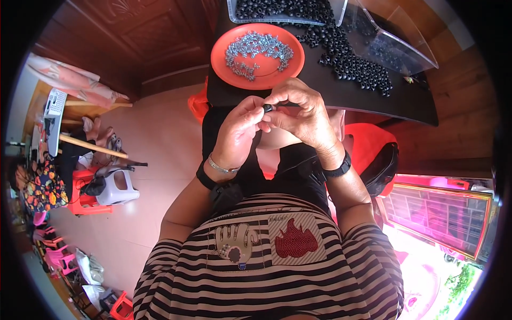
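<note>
Both my hands meet in front of the dark table's near edge, around one small black knob-like part (pixel 268 108). My left hand (pixel 238 127) pinches it between thumb and fingers. From the other side my right hand (pixel 305 116) closes its thumb and fingertips at the same part; whether a tiny metal piece is between them is too small to tell. Just beyond my hands stands an orange-red plate (pixel 220 66) holding many small silvery metal pieces (pixel 260 45), perhaps screws. Many loose black knob-like parts (pixel 352 61) lie on the table to the right of it.
A clear plastic bin (pixel 232 15) of black parts stands at the far edge, and another clear plastic box (pixel 405 58) lies tilted at the right. The table (pixel 330 96) ends just past my knees. Left, a person in a flowered top (pixel 50 184) is near a grey stool (pixel 120 186).
</note>
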{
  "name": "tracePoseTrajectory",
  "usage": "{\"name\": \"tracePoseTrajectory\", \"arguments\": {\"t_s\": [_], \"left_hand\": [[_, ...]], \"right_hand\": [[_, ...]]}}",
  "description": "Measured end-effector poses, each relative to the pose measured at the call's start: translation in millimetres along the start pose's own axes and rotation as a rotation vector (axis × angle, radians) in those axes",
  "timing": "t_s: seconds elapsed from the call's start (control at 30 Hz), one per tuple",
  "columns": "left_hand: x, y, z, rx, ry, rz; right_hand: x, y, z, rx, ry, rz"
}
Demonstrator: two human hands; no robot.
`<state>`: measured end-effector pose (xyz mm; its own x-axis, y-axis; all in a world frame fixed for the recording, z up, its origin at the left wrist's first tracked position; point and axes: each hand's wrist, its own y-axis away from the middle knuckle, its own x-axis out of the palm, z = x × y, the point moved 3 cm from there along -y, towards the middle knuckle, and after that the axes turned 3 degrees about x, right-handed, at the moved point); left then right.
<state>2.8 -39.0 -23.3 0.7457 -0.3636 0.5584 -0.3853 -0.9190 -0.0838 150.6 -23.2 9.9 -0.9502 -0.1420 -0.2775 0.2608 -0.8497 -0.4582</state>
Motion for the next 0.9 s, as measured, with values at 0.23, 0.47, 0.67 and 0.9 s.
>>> {"name": "tracePoseTrajectory", "arguments": {"t_s": [0.23, 0.47, 0.67, 0.9], "left_hand": [[-2, 1, 5, -0.057, 0.098, -0.023], [-10, -3, -10, 0.013, -0.268, -0.039], [-10, -41, -56, 0.156, -0.697, 0.050], [-12, -87, -82, 0.215, -0.725, 0.029]], "right_hand": [[4, 8, -8, -0.001, -0.054, -0.023], [-4, -4, 6, -0.112, 0.091, 0.080], [-13, -50, 37, -0.297, 0.491, 0.063], [-19, -96, 19, -0.032, 0.452, 0.065]]}}
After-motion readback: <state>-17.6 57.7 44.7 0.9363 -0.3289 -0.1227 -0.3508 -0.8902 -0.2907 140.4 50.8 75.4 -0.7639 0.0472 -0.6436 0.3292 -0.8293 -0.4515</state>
